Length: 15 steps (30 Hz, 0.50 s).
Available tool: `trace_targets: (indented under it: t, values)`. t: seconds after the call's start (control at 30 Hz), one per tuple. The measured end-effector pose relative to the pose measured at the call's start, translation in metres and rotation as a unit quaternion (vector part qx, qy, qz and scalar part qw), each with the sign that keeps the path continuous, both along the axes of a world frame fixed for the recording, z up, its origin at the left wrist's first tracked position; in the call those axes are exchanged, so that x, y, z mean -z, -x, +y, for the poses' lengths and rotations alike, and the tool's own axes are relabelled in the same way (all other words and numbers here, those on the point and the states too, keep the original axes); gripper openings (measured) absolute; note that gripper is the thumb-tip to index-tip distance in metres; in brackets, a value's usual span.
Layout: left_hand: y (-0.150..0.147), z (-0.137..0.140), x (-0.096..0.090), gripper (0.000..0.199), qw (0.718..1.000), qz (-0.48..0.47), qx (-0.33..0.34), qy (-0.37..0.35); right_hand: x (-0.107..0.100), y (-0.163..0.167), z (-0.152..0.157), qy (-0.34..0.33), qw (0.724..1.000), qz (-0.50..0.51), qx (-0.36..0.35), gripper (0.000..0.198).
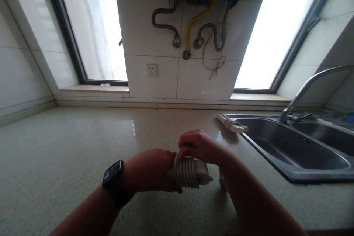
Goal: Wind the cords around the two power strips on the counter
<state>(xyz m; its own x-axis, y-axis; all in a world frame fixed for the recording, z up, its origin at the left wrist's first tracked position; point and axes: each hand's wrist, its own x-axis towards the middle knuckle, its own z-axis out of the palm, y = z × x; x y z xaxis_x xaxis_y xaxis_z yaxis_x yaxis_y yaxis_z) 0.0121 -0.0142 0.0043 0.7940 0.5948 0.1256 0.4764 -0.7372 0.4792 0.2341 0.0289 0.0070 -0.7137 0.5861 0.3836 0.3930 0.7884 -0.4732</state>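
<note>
Over the counter, my left hand, with a dark watch at its wrist, is closed around the left end of a white power strip. A pale cord is wrapped around the strip's middle in several side-by-side turns. Pinched in the fingers of my right hand is a loop of this cord at the upper left of the coil. Most of the strip's left part is hidden by my left hand. Beside my right forearm a small pale object, partly covered, may be the cord's plug.
Another white strip-shaped item with a cord wound round it lies by the left rim of the steel sink. A curved faucet rises behind the sink. On the tiled wall are a socket and hoses below a dark appliance.
</note>
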Motion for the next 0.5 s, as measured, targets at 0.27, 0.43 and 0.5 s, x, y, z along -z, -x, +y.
trace_targets:
  t: [0.27, 0.43, 0.5]
  values:
    - [0.009, 0.009, 0.003, 0.057, 0.994, -0.107, -0.005, 0.029, 0.017, 0.004, 0.016, 0.15, 0.986, 0.068, 0.014, 0.04]
    - [0.008, 0.013, 0.007, 0.06, 0.992, -0.113, -0.03, 0.044, 0.023, 0.003, 0.022, 0.137, 0.986, 0.075, 0.065, 0.038]
    - [0.008, 0.013, 0.009, 0.058, 0.993, -0.103, -0.026, 0.042, 0.026, 0.001, 0.023, 0.112, 0.987, 0.073, 0.091, 0.035]
